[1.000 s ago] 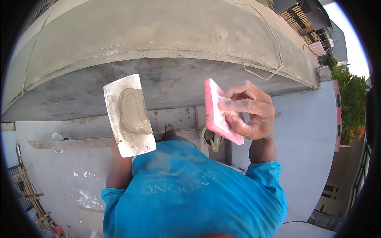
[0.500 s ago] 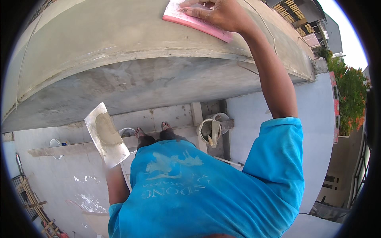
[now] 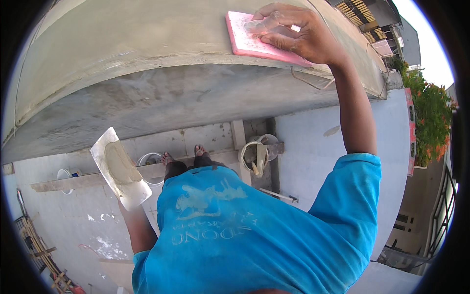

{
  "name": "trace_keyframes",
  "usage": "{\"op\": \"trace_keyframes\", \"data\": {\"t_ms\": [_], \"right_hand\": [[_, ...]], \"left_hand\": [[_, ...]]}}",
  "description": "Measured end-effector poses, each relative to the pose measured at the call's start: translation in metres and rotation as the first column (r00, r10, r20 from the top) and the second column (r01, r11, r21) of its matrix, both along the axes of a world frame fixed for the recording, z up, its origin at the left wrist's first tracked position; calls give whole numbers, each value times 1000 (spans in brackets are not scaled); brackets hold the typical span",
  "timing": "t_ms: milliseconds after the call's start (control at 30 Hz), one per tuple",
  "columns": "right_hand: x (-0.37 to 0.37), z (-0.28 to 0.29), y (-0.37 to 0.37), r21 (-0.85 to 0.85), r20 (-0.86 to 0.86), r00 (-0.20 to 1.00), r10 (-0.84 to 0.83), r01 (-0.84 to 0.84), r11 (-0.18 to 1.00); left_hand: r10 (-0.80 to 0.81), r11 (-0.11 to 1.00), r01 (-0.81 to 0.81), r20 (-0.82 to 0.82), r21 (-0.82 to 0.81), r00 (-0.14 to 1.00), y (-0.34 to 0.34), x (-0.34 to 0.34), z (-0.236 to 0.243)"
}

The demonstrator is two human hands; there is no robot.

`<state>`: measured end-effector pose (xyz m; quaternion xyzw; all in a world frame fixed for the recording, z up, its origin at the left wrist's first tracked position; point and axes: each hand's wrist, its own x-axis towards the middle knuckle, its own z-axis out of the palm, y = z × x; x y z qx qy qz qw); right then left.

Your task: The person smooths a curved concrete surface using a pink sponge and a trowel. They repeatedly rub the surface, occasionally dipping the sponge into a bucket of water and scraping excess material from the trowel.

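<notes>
My right hand (image 3: 299, 35) is closed around the grip of a pink plastering float (image 3: 239, 30). The float lies against the grey plastered wall face (image 3: 147, 36) near its lower edge. At the left, my left hand (image 3: 128, 208) holds up a whitish mortar board (image 3: 134, 197), tilted, from underneath. A patch of wet grey mortar (image 3: 120, 164) sits on the board. The board hides the fingers of this hand.
My feet (image 3: 199, 150) stand by a narrow plank (image 3: 51, 185). A bucket (image 3: 244, 153) with tools in it stands right of them; white pails (image 3: 150, 158) stand to the left. A bent wire (image 3: 313, 83) hangs at the wall's lower edge.
My right hand has moved right and slightly down along the wall with the pink float. The mortar board in my left hand has shifted a little left.
</notes>
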<state>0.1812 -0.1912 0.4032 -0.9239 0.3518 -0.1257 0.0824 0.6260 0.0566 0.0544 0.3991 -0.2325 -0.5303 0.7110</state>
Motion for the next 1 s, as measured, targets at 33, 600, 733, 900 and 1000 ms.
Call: {"op": "trace_keyframes", "data": {"t_ms": [33, 600, 733, 900, 1000], "right_hand": [[-19, 2, -3, 12, -15, 998, -55, 56, 998], [-39, -10, -14, 243, 78, 990, 116, -132, 961], [67, -35, -36, 33, 49, 921, 386, -388, 921], [132, -4, -33, -45, 73, 957, 281, -279, 959], [88, 17, -13, -45, -49, 999, -13, 11, 999]], "left_hand": [[19, 999, -23, 113, 29, 993, 2, 1, 5], [242, 940, -214, -79, 265, 967, 31, 18, -41], [82, 986, -30, -318, 165, 944, 21, 11, -46], [23, 961, 65, -314, 267, 949, 11, 3, -24], [58, 985, -1, -325, 174, 944, 19, 5, -10]]}}
